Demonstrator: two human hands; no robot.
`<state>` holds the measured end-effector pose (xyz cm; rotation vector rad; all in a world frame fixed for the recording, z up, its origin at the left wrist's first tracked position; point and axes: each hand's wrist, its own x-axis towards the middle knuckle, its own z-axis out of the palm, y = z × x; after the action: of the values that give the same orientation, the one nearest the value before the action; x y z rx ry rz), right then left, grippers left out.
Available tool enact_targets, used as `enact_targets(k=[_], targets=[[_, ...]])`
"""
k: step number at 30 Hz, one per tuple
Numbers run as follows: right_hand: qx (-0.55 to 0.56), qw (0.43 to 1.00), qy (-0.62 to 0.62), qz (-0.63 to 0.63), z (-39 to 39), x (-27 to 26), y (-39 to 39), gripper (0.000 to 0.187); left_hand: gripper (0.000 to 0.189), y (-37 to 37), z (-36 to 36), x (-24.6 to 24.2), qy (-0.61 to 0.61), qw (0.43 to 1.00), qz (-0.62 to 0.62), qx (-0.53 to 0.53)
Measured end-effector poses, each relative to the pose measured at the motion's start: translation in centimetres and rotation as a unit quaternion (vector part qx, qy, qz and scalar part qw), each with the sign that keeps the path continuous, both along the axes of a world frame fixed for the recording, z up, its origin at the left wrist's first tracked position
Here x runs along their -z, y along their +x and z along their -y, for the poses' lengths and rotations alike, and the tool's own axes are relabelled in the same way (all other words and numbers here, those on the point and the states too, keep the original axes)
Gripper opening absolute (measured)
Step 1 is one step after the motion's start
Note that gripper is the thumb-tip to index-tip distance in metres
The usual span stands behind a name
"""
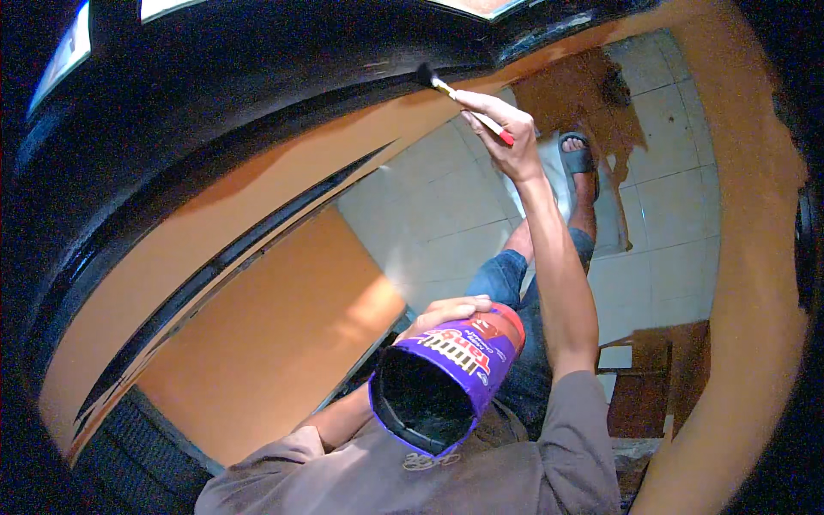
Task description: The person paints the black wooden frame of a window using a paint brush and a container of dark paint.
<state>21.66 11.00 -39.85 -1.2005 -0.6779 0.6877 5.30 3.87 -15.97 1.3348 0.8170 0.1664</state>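
Observation:
My right hand (505, 132) grips a thin paintbrush (443, 87) with a white handle, red at its end. Its dark bristles are at the lower edge of a glossy black curved surface (270, 71); whether they touch it cannot be told. Lower in the view, my left hand (444, 315) is wrapped around a purple and red cylindrical container (483, 351) with printed lettering. The container is tilted, its open mouth facing the camera. Its inside is black, and how full it is cannot be told. Most of my left fingers are hidden behind it.
An orange-tan panel (257, 174) with a dark strip runs below the black surface. Pale floor tiles (450, 193) with brown patches lie beyond. My sandalled foot (575, 151) stands on the floor. A black ribbed object (138, 450) is at lower left. Brown furniture (689, 380) is at right.

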Motion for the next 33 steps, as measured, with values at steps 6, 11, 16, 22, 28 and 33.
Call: enact_targets(k=[6, 11, 16, 22, 28, 33], targets=[[0.028, 0.998, 0.050, -0.017, 1.3, -5.6, -0.3, 0.028, 0.068, 0.0, 0.0, -0.1, 0.008, 1.000, -0.017, 0.001], [0.030, 0.996, 0.077, -0.018, 0.7, -5.7, -0.8, 0.028, 0.068, 1.0, -0.1, -0.2, -0.032, 0.999, -0.040, -0.018], [0.034, 0.997, 0.057, -0.027, -0.7, -3.0, -1.4, 0.025, 0.052, 0.4, 0.0, 0.4, -0.020, 0.999, -0.014, -0.030], [0.020, 0.997, -0.018, -0.067, -1.1, -3.3, -3.0, 0.029, 0.052, -0.4, -1.8, -3.9, 0.004, 0.999, -0.037, -0.007], [0.043, 0.996, -0.056, -0.050, -1.4, 0.6, -2.7, 0.027, 0.050, -1.4, -1.8, -3.2, 0.034, 0.999, -0.011, 0.024], [0.042, 0.992, -0.084, -0.082, -2.3, 2.4, -1.8, 0.027, 0.050, -2.4, -0.7, -3.5, 0.040, 0.998, -0.049, -0.015]])
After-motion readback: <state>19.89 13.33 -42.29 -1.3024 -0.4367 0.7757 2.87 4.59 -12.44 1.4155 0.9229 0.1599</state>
